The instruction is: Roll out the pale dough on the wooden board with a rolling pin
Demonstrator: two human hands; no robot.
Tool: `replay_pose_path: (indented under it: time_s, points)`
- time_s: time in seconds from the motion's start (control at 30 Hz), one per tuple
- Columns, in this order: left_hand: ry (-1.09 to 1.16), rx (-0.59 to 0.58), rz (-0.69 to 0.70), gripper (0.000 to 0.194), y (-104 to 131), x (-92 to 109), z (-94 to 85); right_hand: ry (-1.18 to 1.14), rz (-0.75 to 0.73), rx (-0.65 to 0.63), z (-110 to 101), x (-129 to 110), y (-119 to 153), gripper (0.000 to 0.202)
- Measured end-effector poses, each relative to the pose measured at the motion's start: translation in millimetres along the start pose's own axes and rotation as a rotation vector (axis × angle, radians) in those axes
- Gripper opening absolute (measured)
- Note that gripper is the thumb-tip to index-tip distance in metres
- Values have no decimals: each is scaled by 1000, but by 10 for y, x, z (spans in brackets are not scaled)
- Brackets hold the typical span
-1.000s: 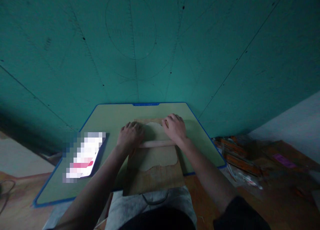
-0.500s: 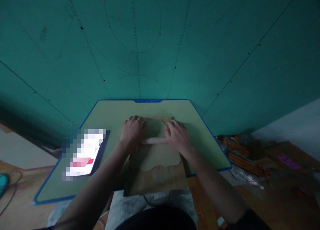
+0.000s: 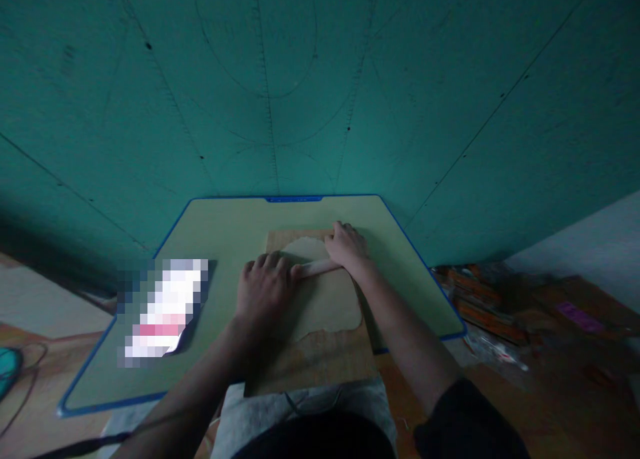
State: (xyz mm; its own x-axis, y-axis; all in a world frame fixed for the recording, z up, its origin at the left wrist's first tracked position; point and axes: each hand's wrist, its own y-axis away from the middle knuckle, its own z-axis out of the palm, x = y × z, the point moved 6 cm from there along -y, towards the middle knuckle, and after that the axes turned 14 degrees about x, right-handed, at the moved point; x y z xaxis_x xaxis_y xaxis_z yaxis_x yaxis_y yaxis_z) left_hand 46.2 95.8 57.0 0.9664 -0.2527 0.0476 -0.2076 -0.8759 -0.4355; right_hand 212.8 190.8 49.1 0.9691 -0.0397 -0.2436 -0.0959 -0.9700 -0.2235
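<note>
A flat sheet of pale dough (image 3: pixel 325 306) lies on a wooden board (image 3: pixel 320 362), its edge uneven. Across the dough runs a light rolling pin (image 3: pixel 317 268), tilted with its right end farther from me. My left hand (image 3: pixel 265 286) is closed over the pin's left end, at the left edge of the dough. Near the far right corner of the board, my right hand (image 3: pixel 347 244) grips the other end. Only the pin's middle shows between the hands.
The board rests on a pale table (image 3: pixel 227 226) with a blue rim. On its left lies a blurred-out device (image 3: pixel 173 306). A green wall (image 3: pixel 300 112) rises behind. Cardboard and plastic wrapping (image 3: pixel 500 352) lie on the floor at the right.
The rolling pin has turned from nearly level to slanted. My left hand has come nearer to me, while my right hand has moved slightly away. More of the dough's far edge shows.
</note>
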Motion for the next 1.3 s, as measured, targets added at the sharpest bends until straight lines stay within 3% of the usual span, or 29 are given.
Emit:
replay_pose_path:
  time_s: [0.3,0.43,0.63,0.87,1.13,1.3]
  points:
    - [-31,-51,-79,41,-755,-379,314,8,-132,119,-67,-181,-217,30]
    - [-47,-42,-142,42,-845,-433,341,17,-147,120,-50,-210,-282,29]
    - [-44,-9,-127,39,-499,-324,251,11,-122,71,-1,-110,-25,30]
    - [-32,52,-65,46,-91,-179,71,8,-166,122,-139,-99,469,33]
    - [12,218,85,54,767,-46,-53,-136,-372,276,-227,14,1283,34]
    - [4,298,157,58,1124,14,-154,-215,-420,276,-185,176,1596,56]
